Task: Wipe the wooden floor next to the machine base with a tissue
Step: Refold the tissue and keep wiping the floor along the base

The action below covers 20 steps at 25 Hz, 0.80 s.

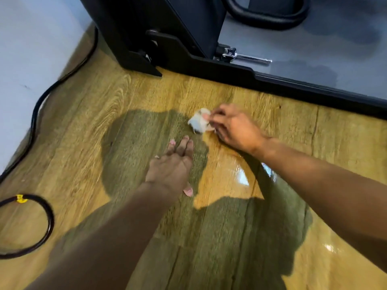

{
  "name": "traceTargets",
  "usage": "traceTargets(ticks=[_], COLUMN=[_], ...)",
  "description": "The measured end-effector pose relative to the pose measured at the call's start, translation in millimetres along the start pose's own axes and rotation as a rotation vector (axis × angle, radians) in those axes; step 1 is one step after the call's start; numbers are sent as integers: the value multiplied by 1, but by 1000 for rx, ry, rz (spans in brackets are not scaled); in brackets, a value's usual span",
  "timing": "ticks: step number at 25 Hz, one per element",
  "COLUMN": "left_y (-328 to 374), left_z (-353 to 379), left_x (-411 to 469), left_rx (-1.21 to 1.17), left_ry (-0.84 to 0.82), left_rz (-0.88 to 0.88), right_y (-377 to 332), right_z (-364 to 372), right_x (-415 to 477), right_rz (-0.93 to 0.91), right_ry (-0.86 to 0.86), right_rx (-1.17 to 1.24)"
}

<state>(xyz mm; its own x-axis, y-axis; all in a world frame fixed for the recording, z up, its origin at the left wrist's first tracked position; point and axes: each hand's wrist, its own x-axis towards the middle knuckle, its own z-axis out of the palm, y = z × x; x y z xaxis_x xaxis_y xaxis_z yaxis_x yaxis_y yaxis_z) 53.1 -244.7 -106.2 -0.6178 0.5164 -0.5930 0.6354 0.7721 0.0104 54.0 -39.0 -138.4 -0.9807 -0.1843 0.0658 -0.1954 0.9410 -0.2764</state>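
A crumpled white tissue (198,120) lies on the wooden floor (129,105), a short way in front of the black machine base (188,57). My right hand (234,127) pinches the tissue with curled fingers and holds it down on the boards. My left hand (174,164) is stretched out with straight fingers flat on the floor, just left of and nearer than the tissue. The picture is blurred by motion.
A black cable (39,101) runs along the pale wall at the left, and a coiled cable with a yellow tag (21,198) lies at the lower left. A grey platform (314,65) with a metal pin (251,57) sits behind the base's edge. Glossy wet-looking patches (240,174) shine near my right arm.
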Motion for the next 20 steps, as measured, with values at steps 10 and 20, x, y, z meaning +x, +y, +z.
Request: traceTargets(ticks=[10, 20], left_y=[-99, -106], left_z=[32, 38], left_x=[-47, -52], left_rx=[-135, -112], left_ry=[-3, -1], left_rz=[-103, -158], right_y=[-66, -108], right_z=[18, 22], right_x=[-91, -83], right_rz=[-112, -224], right_ry=[20, -25], right_rx=[78, 111])
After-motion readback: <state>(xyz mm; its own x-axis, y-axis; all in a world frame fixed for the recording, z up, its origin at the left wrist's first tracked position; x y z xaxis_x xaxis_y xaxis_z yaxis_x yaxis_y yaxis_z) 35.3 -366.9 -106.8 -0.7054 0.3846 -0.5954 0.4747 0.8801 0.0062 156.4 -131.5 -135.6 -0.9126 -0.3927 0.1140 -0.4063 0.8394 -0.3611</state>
